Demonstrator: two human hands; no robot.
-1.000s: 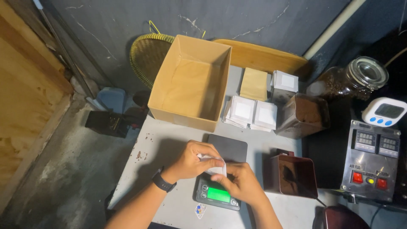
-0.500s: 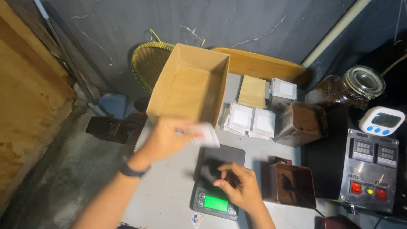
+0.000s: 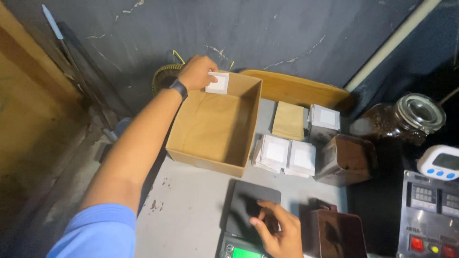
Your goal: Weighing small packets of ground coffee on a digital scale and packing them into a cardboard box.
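My left hand (image 3: pixel 195 71) reaches over the far left corner of an open cardboard box (image 3: pixel 217 165) and grips a small white packet (image 3: pixel 217 82) just above the box's inside. A dark band sits on that wrist. My right hand (image 3: pixel 278 230) hovers low over the black platform of a digital scale (image 3: pixel 248 203), fingers loosely curled, holding nothing that I can see. The scale's green display shows at the bottom edge.
Stacks of white packets (image 3: pixel 286 154) and a tan packet (image 3: pixel 289 120) lie right of the box. A brown-filled container (image 3: pixel 350 160), a dark scoop box (image 3: pixel 334 234), a glass jar (image 3: pixel 409 119), a timer (image 3: pixel 439 162), a control unit (image 3: pixel 430 215) and a yellow tray (image 3: pixel 296 88) surround them.
My left hand carried the white packet from the scale up and over to the far corner of the cardboard box. My right hand stayed by the scale.
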